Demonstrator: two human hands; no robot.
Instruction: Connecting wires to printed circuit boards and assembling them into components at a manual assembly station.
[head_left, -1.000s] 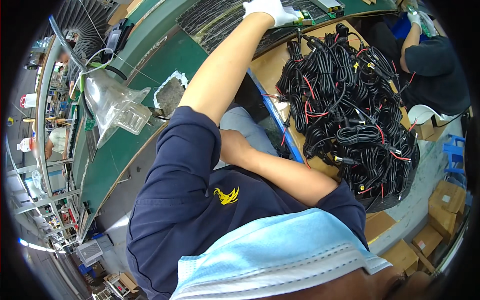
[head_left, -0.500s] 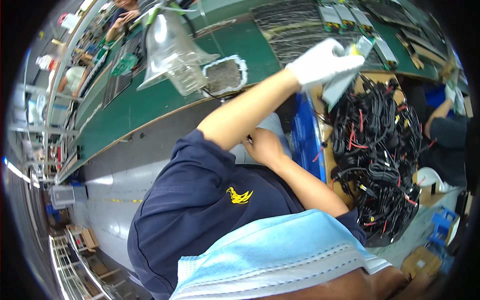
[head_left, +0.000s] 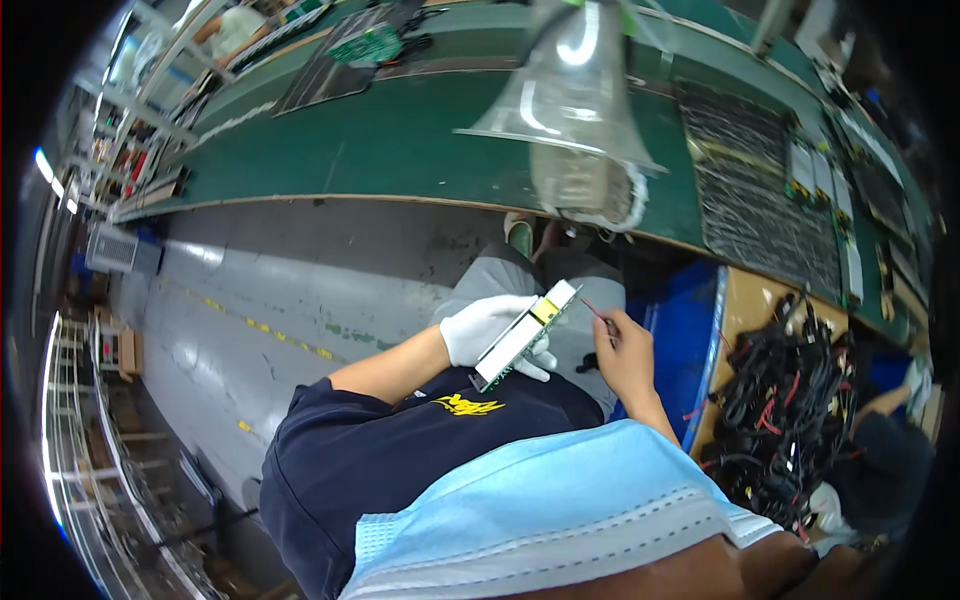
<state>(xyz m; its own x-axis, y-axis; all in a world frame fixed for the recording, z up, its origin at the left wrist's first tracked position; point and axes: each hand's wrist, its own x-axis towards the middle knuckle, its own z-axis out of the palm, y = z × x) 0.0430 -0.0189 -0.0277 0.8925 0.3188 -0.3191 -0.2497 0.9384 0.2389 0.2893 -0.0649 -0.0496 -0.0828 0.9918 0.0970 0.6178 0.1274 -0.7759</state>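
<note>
My left hand, in a white glove, is closed around a long, narrow circuit board module above my lap. The module has a white-grey face, a yellow part near its far end and green board edges; it is tilted, far end to the right. My bare right hand is just right of it, with thumb and fingers pinched on a thin reddish rod-like thing. The rod's tip points at the module's far end; whether they touch I cannot tell. What kind of tool or wire it is does not show clearly.
Ahead runs a green workbench with a clear plastic hood and a dark striped mat. Several similar modules lie at the right. A heap of black cables sits on cardboard beside a blue bin. Another person's arm shows far right.
My left hand has come back from the modules on the bench at the right to my lap, bringing one module. My right hand has moved up beside it. The view has turned left.
</note>
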